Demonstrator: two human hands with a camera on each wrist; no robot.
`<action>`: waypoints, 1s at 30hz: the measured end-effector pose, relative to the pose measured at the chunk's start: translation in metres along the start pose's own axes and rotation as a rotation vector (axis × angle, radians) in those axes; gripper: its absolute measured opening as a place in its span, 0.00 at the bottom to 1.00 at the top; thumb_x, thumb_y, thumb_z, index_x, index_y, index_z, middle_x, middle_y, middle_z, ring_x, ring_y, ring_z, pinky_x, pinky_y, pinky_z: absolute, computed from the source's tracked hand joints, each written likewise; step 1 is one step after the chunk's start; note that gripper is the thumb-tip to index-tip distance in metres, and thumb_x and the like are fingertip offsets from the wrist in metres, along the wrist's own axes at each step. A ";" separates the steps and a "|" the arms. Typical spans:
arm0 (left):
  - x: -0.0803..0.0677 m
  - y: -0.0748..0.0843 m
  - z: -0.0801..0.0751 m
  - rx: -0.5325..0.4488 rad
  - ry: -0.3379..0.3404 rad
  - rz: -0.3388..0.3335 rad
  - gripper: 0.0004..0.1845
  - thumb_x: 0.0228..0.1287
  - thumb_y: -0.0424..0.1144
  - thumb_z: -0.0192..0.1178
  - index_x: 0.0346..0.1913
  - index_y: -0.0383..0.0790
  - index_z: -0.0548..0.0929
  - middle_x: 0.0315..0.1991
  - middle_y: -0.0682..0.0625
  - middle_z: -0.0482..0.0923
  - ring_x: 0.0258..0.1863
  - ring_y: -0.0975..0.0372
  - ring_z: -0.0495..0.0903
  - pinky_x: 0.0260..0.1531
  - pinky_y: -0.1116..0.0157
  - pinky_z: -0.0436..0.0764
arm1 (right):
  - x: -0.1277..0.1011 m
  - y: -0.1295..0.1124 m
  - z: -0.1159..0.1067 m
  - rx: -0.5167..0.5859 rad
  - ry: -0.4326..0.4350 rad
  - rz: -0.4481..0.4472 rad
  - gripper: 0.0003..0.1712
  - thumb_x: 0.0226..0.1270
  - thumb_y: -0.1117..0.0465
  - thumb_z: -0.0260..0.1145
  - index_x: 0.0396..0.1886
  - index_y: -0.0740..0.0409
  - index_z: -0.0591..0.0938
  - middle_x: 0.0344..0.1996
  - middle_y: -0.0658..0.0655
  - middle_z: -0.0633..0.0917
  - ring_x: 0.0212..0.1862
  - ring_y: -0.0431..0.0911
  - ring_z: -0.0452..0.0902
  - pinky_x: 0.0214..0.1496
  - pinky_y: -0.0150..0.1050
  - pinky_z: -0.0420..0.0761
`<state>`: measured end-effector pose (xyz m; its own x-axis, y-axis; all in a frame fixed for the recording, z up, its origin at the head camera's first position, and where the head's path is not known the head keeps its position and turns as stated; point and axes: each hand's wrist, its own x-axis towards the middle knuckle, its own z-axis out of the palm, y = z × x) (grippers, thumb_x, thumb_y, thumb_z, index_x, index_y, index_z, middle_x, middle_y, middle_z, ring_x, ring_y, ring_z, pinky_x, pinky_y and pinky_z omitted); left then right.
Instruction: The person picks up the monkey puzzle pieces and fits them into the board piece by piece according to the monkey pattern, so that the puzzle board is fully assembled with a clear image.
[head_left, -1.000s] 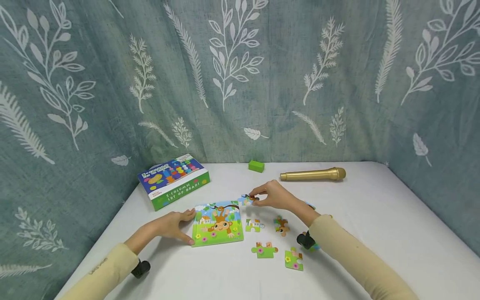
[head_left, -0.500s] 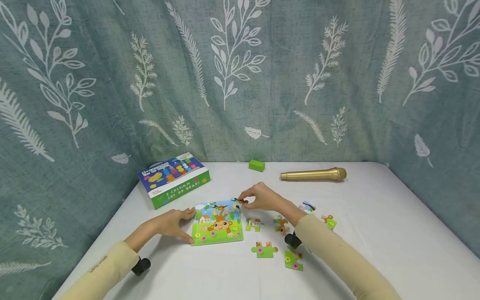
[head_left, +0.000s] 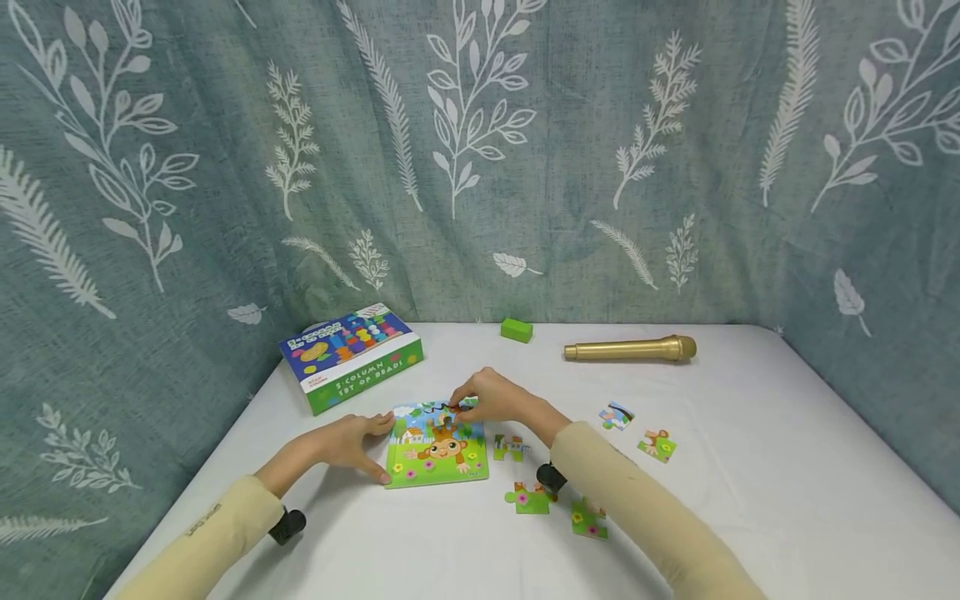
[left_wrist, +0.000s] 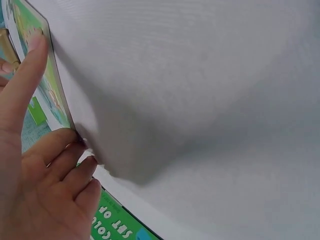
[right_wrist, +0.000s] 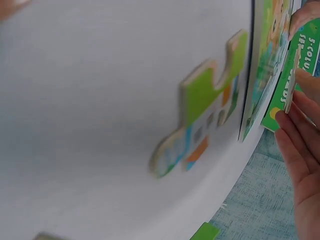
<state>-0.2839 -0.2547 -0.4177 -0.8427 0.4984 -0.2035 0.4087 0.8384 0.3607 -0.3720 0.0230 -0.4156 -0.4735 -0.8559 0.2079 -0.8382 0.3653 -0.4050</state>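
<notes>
Right hand (head_left: 487, 398) brings a pinched puzzle piece (head_left: 459, 407) over the board's top edge.

A second ago that hand held the piece off the puzzle board's (head_left: 437, 450) right corner; now it sits above the upper row, so the placing looks close. Left hand (head_left: 351, 444) stays flat-fingered against the board's left edge, steadying it on the counter (head_left: 750, 500). Loose pieces (head_left: 531, 498) lie right of the board; bead-set box (head_left: 351, 354) behind.
</notes>
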 end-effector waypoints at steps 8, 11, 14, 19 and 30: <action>0.001 0.002 -0.002 0.022 0.002 -0.010 0.53 0.36 0.62 0.67 0.65 0.36 0.61 0.67 0.45 0.53 0.65 0.49 0.52 0.63 0.51 0.53 | 0.013 -0.002 0.005 -0.006 -0.029 0.068 0.13 0.54 0.58 0.68 0.40 0.54 0.85 0.36 0.49 0.85 0.43 0.43 0.79 0.47 0.36 0.77; 0.002 0.002 -0.002 0.009 0.008 -0.011 0.53 0.36 0.61 0.68 0.64 0.35 0.62 0.67 0.45 0.54 0.65 0.49 0.53 0.62 0.51 0.54 | 0.015 -0.001 0.008 -0.018 -0.039 0.073 0.13 0.54 0.58 0.68 0.40 0.54 0.85 0.37 0.49 0.85 0.43 0.41 0.79 0.46 0.35 0.77; 0.003 0.003 -0.001 0.000 0.006 -0.010 0.53 0.35 0.61 0.68 0.64 0.35 0.62 0.67 0.44 0.54 0.65 0.49 0.53 0.62 0.52 0.54 | 0.015 -0.002 0.010 -0.027 -0.038 0.081 0.13 0.54 0.58 0.68 0.40 0.54 0.84 0.37 0.50 0.85 0.43 0.41 0.79 0.46 0.35 0.77; 0.004 0.002 0.000 0.009 0.003 -0.013 0.53 0.35 0.61 0.68 0.64 0.36 0.62 0.67 0.45 0.54 0.65 0.50 0.53 0.62 0.54 0.55 | 0.015 -0.005 0.011 -0.036 -0.047 0.107 0.13 0.54 0.58 0.67 0.40 0.55 0.84 0.37 0.50 0.85 0.43 0.41 0.78 0.45 0.32 0.77; 0.002 0.002 0.000 0.003 0.004 -0.030 0.53 0.35 0.61 0.68 0.65 0.37 0.62 0.67 0.45 0.53 0.65 0.49 0.52 0.62 0.51 0.54 | 0.018 -0.007 0.015 -0.037 -0.060 0.163 0.14 0.53 0.56 0.69 0.41 0.53 0.84 0.39 0.49 0.84 0.45 0.39 0.77 0.46 0.30 0.76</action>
<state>-0.2843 -0.2520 -0.4168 -0.8560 0.4723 -0.2104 0.3844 0.8534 0.3520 -0.3706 -0.0003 -0.4228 -0.5881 -0.8039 0.0884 -0.7613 0.5134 -0.3961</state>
